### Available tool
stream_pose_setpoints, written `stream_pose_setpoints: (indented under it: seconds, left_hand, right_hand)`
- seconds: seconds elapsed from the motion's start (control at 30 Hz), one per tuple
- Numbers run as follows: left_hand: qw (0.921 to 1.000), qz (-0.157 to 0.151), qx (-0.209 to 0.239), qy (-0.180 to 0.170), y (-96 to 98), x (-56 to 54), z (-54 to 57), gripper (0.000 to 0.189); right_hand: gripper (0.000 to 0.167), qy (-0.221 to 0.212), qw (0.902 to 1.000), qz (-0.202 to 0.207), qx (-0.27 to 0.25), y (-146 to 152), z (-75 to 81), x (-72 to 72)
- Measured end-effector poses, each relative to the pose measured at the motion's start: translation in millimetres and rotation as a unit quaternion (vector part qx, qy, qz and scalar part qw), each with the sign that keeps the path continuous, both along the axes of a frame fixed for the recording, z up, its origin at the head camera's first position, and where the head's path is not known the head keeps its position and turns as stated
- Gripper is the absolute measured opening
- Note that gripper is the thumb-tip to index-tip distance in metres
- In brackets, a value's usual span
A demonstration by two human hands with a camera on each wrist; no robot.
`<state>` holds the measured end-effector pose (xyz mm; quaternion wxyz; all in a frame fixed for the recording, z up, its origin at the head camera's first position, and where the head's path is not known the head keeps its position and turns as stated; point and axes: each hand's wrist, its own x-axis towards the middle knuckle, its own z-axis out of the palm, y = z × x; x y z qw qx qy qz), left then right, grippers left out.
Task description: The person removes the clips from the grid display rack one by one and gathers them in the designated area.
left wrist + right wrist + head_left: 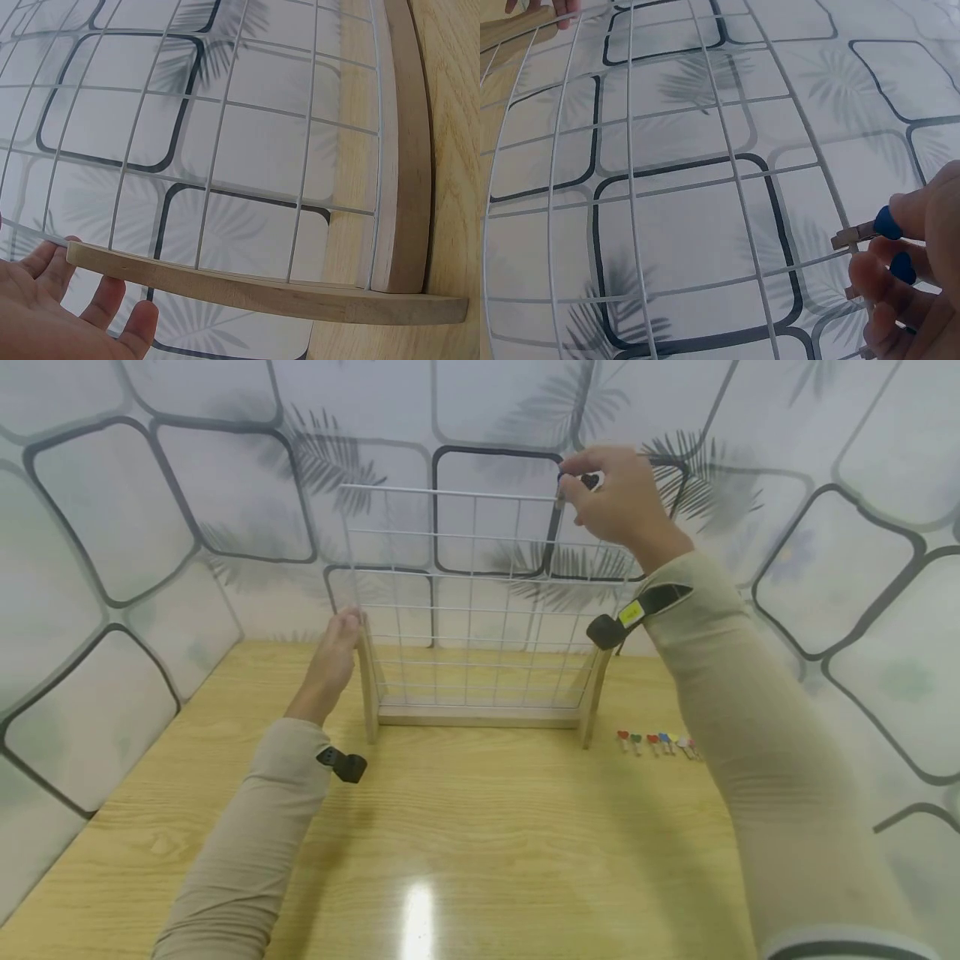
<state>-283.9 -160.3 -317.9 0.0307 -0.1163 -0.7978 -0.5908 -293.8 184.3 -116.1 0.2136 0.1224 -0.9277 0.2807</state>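
A white wire grid (450, 585) stands upright in a wooden stand (480, 720). My right hand (622, 497) is at the grid's top edge, toward its right end. Thumb and forefinger pinch a small wooden clip with a blue heart (887, 223), its tip right at the edge wire in the right wrist view. A second blue-heart clip (902, 267) lies among the other fingers, with further clip ends partly hidden below. My left hand (60, 307) holds the upper end of the stand's left wooden post (202, 289), fingertips showing beside it.
Several small clips with coloured hearts (652, 742) lie in a row on the wooden table (480, 827), right of the stand. Patterned wall covering (247, 493) rises behind the grid and along both sides.
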Motion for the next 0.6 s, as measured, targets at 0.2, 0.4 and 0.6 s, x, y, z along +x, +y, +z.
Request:
stream_pose_setpoints:
  seconds: [0.2, 0.4, 0.6]
  left_hand:
    - [1.0000, 0.001, -0.002, -0.002, 0.4, 1.0, 0.7, 0.067]
    - [1.0000, 0.004, -0.009, 0.000, 1.1, 2.0, 1.1, 0.067]
    - [0.9999, 0.001, -0.010, -0.007, 1.2, 2.5, 2.1, 0.067]
  right_hand:
    - [0.038, -0.025, 0.9982, -0.012, 0.053, -4.5, 2.9, -4.8]
    - [0.033, -0.043, 0.9978, -0.032, 0.040, -7.9, 4.7, -7.5]
    - [0.023, -0.018, 0.9986, -0.043, -0.024, -8.3, -0.9, -9.9]
